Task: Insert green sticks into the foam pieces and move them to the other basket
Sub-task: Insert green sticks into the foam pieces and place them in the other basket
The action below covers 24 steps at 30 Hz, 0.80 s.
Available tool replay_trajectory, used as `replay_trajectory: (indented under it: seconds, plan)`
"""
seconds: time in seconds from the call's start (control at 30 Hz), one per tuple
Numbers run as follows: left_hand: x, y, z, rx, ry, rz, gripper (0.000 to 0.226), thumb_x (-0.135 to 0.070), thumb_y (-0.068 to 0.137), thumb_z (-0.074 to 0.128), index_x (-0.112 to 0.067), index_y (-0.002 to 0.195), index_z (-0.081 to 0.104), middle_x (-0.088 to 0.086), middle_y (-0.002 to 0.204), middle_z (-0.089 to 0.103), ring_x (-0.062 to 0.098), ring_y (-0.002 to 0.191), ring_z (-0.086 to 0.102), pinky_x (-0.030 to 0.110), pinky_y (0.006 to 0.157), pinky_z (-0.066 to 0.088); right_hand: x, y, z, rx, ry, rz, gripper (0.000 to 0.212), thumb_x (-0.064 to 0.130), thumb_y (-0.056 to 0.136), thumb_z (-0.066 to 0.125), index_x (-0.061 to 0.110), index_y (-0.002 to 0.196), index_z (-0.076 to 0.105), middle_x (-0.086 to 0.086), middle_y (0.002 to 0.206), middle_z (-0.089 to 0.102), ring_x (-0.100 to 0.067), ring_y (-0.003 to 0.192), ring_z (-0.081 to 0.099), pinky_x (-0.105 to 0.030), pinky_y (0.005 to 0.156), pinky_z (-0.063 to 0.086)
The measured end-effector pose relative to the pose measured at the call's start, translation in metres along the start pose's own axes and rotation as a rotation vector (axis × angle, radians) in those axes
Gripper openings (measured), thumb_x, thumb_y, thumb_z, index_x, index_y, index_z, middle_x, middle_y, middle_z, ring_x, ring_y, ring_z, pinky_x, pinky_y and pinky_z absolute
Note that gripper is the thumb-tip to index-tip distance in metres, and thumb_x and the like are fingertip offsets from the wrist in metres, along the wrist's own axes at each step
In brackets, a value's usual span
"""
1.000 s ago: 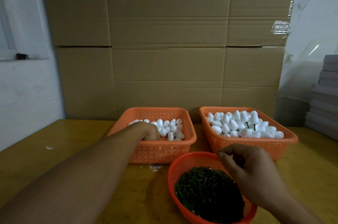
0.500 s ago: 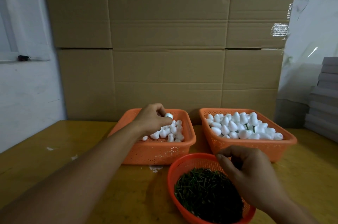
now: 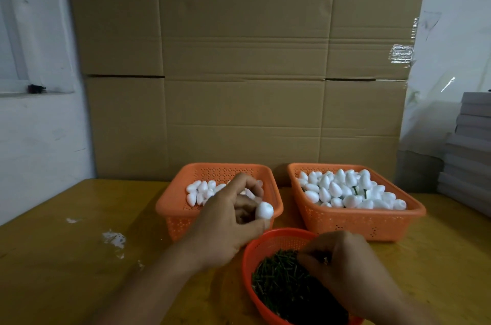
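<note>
Our left hand (image 3: 228, 221) pinches a foam piece (image 3: 264, 210). Our right hand (image 3: 345, 269) curls its fingers into the green sticks (image 3: 279, 282); we cannot tell whether it grips one.

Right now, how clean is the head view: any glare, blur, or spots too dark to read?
Head view: dim, even light. The only glare is on the clear tape on the cardboard. Edges bow from the wide lens. The green sticks merge into a dark mass in the round basket. The left hand and its foam piece look slightly soft.
</note>
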State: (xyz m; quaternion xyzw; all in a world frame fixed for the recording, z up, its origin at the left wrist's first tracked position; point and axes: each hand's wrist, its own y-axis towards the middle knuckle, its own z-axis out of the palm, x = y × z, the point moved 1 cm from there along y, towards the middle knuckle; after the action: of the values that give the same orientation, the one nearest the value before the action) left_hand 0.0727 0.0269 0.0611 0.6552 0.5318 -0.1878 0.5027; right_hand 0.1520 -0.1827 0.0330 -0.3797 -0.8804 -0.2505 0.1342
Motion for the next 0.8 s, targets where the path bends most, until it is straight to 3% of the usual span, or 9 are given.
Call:
replay_trajectory:
  seconds: [0.1,0.23,0.37,0.47,0.57,0.8]
  plan:
    - [-0.001,-0.015,0.013,0.040,0.001,0.031,0.021,-0.024,0.095,0.062,-0.032,0.110,0.050,0.005,0.090,0.069,0.026,0.081,0.067,0.040,0.072,0.056,0.009,0.002,0.004,0.170,-0.119,0.010,0.017,0.052,0.083,0.068,0.041,0.095,0.073,0.015,0.087,0.074,-0.004,0.080,0.068,-0.032,0.078,0.058]
    - [0.002,-0.025,0.029,0.080,-0.037,0.008,0.018,-0.030,0.095,0.055,-0.041,0.109,0.057,-0.001,0.093,0.069,0.011,0.075,0.066,0.027,0.070,0.054,0.013,0.006,0.015,0.266,-0.342,0.011,0.039,0.067,0.081,0.060,0.031,0.097,0.065,0.010,0.089,0.065,-0.011,0.090,0.064,-0.031,0.075,0.051]
    - [0.003,-0.029,0.034,0.123,-0.128,-0.048,0.026,-0.029,0.090,0.066,-0.044,0.111,0.064,-0.001,0.094,0.072,0.008,0.079,0.067,0.023,0.074,0.052,0.014,0.008,0.028,0.286,-0.386,-0.009,0.041,0.057,0.082,0.061,0.031,0.113,0.061,0.007,0.114,0.067,-0.018,0.107,0.064,-0.031,0.084,0.048]
    - [0.006,-0.034,0.032,0.146,-0.137,-0.064,0.039,-0.018,0.087,0.071,-0.045,0.114,0.063,-0.002,0.096,0.073,0.008,0.086,0.069,0.024,0.079,0.054,0.015,0.010,0.033,0.267,-0.385,-0.008,0.030,0.047,0.087,0.059,0.028,0.111,0.060,0.005,0.112,0.066,-0.019,0.105,0.064,-0.029,0.081,0.047]
    - [0.005,-0.036,0.033,0.120,-0.151,-0.060,0.035,-0.018,0.089,0.068,-0.042,0.114,0.062,0.003,0.090,0.073,0.011,0.074,0.066,0.023,0.071,0.052,0.012,0.011,0.035,0.254,-0.375,-0.003,0.021,0.042,0.091,0.056,0.030,0.107,0.060,0.007,0.108,0.065,-0.016,0.101,0.064,-0.029,0.076,0.045]
    - [0.006,-0.033,0.035,0.057,-0.192,-0.064,0.023,-0.052,0.084,0.065,-0.036,0.100,0.069,-0.002,0.077,0.069,0.012,0.065,0.061,0.026,0.065,0.050,0.009,0.013,0.035,0.237,-0.328,0.029,0.020,0.042,0.087,0.055,0.025,0.096,0.063,0.008,0.093,0.065,-0.014,0.088,0.065,-0.030,0.073,0.052]
